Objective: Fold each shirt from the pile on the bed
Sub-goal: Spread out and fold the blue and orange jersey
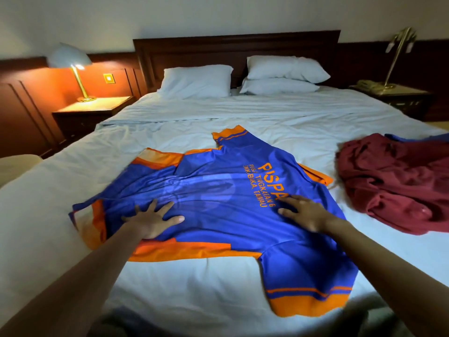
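**Both hands flat on a blue shirt spread on the bed**

A blue shirt (pixel 218 190) with orange trim and orange lettering lies spread sideways across the middle of the bed (pixel 194 283), one sleeve pointing toward the headboard and the other toward the near edge. The left hand (pixel 153 220) presses flat on the cloth near the hem, its fingers (pixel 167 207) straight and spread apart. The right hand (pixel 306 212) rests flat over the end of the lettering, its fingers (pixel 289 199) straight and slightly apart. Neither hand grips the cloth. A crumpled pile of dark red shirts (pixel 393 181) sits to the right on the sheet, apart from the blue one. Three white pillows (pixel 196 81) lie at the headboard, and a lit lamp (pixel 70 62) glows on the left.
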